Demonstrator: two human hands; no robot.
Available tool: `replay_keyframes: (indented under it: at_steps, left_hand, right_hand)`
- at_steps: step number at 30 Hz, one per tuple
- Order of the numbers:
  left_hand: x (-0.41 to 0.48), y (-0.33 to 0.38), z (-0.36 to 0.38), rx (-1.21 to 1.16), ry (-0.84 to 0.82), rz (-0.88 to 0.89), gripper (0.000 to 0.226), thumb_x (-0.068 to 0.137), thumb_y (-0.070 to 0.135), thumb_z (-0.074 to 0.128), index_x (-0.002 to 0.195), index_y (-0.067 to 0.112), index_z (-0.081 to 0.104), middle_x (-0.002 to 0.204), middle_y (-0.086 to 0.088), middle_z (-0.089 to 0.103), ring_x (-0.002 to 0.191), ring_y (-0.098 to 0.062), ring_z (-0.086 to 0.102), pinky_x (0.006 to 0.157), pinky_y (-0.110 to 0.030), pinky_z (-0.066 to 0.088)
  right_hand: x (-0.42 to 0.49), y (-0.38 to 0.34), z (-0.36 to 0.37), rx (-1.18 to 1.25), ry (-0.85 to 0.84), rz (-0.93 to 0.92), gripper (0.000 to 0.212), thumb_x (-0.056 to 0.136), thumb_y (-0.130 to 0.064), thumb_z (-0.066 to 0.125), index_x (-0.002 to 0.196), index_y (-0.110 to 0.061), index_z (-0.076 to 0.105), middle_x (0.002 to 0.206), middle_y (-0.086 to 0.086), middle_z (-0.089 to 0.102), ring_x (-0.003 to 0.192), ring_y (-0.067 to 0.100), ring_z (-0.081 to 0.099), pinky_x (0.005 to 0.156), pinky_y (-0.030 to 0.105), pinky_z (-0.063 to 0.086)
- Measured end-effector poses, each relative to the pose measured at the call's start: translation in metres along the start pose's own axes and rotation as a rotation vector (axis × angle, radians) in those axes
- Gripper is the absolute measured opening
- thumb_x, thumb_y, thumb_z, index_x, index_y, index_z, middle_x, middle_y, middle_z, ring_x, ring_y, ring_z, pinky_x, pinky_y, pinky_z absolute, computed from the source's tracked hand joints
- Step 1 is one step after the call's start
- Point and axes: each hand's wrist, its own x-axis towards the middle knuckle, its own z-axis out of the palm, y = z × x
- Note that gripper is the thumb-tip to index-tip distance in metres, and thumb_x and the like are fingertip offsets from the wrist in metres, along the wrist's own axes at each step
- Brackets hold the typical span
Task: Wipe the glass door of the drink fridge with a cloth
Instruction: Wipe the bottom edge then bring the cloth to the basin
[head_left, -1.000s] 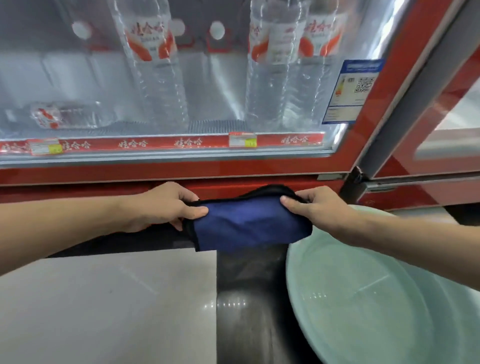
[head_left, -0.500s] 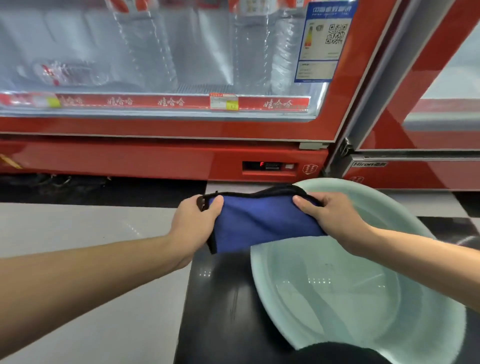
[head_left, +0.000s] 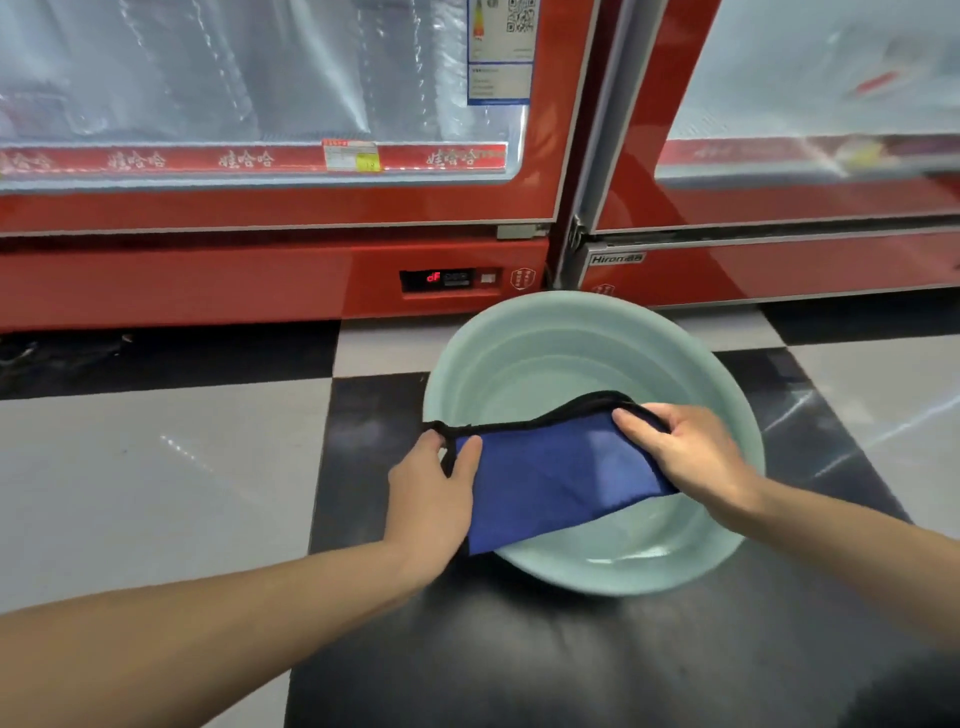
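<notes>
A folded blue cloth (head_left: 550, 478) with a black edge is stretched between both hands, low over the left part of a pale green basin (head_left: 587, 332). My left hand (head_left: 434, 493) pinches its left end. My right hand (head_left: 685, 447) grips its right end, over the basin. The red drink fridge stands behind, its glass door (head_left: 249, 78) across the top left, with water bottles blurred behind the glass.
The basin sits on a black and white tiled floor (head_left: 130, 467), close to the fridge base with a small red display (head_left: 436, 278). A second red fridge door (head_left: 810, 73) stands at the right. A label sticker (head_left: 501, 52) is on the glass.
Both hands have carried the cloth down and away from the fridge front to just above the basin. The view has tilted down toward the floor.
</notes>
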Motion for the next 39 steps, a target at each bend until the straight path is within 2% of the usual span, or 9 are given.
replay_keyframes:
  at_steps: [2,9,14,16,19,25,30,34,39]
  left_hand:
    - [-0.016,-0.006,0.006,0.006,-0.029,-0.003,0.025,0.103,0.036,0.054,0.092,0.014,0.058,0.087,0.001,0.065,0.075,-0.009,0.059,0.060,-0.010,0.044]
    - [-0.041,-0.030,0.014,0.106,-0.136,-0.027,0.028,0.103,0.043,0.051,0.110,0.017,0.060,0.118,0.000,0.067,0.110,-0.019,0.063,0.080,-0.029,0.045]
    - [-0.037,-0.031,0.012,0.175,-0.196,0.054,0.016,0.101,0.042,0.055,0.103,0.028,0.060,0.110,0.003,0.071,0.100,-0.015,0.065,0.078,-0.028,0.049]
    - [-0.036,-0.030,0.014,0.225,-0.227,0.077,0.023,0.100,0.046,0.055,0.111,0.027,0.062,0.109,0.007,0.071,0.104,-0.015,0.066,0.088,-0.036,0.054]
    - [-0.037,-0.027,0.018,0.349,-0.255,0.105,0.023,0.100,0.049,0.053,0.107,0.029,0.059,0.083,0.009,0.065,0.085,-0.016,0.065,0.079,-0.038,0.055]
    - [-0.036,-0.013,0.016,0.601,-0.203,0.239,0.027,0.100,0.056,0.046,0.115,0.033,0.048,0.084,0.010,0.065,0.093,-0.018,0.065,0.077,-0.035,0.043]
    - [-0.031,-0.016,0.014,0.611,-0.160,0.558,0.030,0.096,0.034,0.061,0.101,0.031,0.031,0.059,0.012,0.045,0.063,-0.016,0.046,0.071,-0.031,0.029]
    - [-0.023,-0.024,0.032,0.632,-0.248,1.074,0.014,0.087,0.018,0.060,0.100,0.021,0.053,0.091,0.004,0.055,0.080,-0.022,0.053,0.076,-0.035,0.034]
    - [-0.043,-0.049,0.055,0.871,-0.343,1.110,0.048,0.098,0.040,0.041,0.128,0.009,0.060,0.123,-0.005,0.064,0.110,-0.024,0.061,0.102,-0.037,0.034]
  right_hand:
    - [-0.020,0.013,-0.006,-0.046,-0.013,-0.003,0.039,0.100,-0.041,0.061,0.082,-0.007,0.070,0.078,0.013,0.070,0.065,0.014,0.054,0.060,0.023,0.041]
    - [-0.054,0.047,-0.003,-0.214,-0.094,-0.034,0.043,0.099,-0.041,0.059,0.072,-0.008,0.057,0.056,-0.008,0.046,0.055,0.008,0.037,0.056,0.026,0.031]
    - [-0.062,0.049,-0.015,-0.317,-0.124,-0.141,0.044,0.099,-0.043,0.059,0.068,-0.012,0.054,0.059,0.005,0.052,0.054,0.012,0.039,0.058,0.033,0.038]
    - [-0.067,0.057,-0.022,-0.421,-0.117,-0.193,0.041,0.098,-0.046,0.058,0.071,-0.015,0.058,0.058,0.000,0.056,0.056,0.016,0.047,0.060,0.036,0.044]
    - [-0.073,0.069,-0.030,-0.649,-0.047,-0.256,0.030,0.096,-0.050,0.056,0.083,-0.026,0.067,0.067,-0.011,0.065,0.065,0.015,0.059,0.061,0.037,0.050]
    - [-0.069,0.082,-0.028,-0.694,0.059,-0.456,0.012,0.091,-0.039,0.072,0.086,-0.036,0.062,0.074,-0.020,0.045,0.067,0.010,0.058,0.049,0.021,0.028]
    - [-0.059,0.083,-0.021,-0.758,0.117,-0.599,0.031,0.096,-0.033,0.047,0.108,-0.018,0.071,0.099,0.000,0.067,0.086,0.027,0.066,0.069,0.032,0.050]
    - [-0.070,0.071,0.000,-0.726,-0.047,-0.793,0.043,0.101,-0.017,0.043,0.137,0.000,0.058,0.139,0.015,0.059,0.120,0.028,0.056,0.102,0.034,0.044]
    - [-0.093,0.064,0.033,-0.804,-0.169,-0.721,0.061,0.110,-0.043,0.025,0.147,-0.003,0.051,0.155,0.013,0.049,0.143,0.024,0.047,0.121,0.031,0.025]
